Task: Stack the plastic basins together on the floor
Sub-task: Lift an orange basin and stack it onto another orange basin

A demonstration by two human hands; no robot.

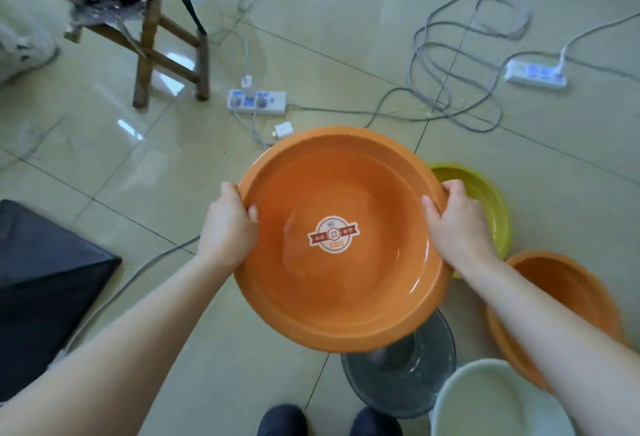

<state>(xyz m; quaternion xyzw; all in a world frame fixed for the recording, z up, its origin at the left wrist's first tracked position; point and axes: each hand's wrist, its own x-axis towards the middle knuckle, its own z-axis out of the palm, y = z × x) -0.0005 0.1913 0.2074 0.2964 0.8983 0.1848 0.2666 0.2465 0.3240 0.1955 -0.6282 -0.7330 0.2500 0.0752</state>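
I hold a large orange basin (pixel 339 283) with a round sticker inside, lifted above the floor in the middle of the view. My left hand (pixel 228 227) grips its left rim and my right hand (pixel 457 224) grips its right rim. On the floor to the right lie a yellow-green basin (pixel 485 200), partly hidden behind my right hand, a second orange basin (pixel 568 290) under my right forearm, a dark grey basin (pixel 408 376) just below the held one, and a white basin (pixel 491 401) at the bottom right.
Two white power strips (pixel 258 101) (pixel 535 73) with tangled grey cables (pixel 457 64) lie on the tiled floor ahead. A wooden stool (pixel 162 44) stands at the upper left. A dark bag (pixel 41 286) lies at the left. My shoes (pixel 329 421) show at the bottom.
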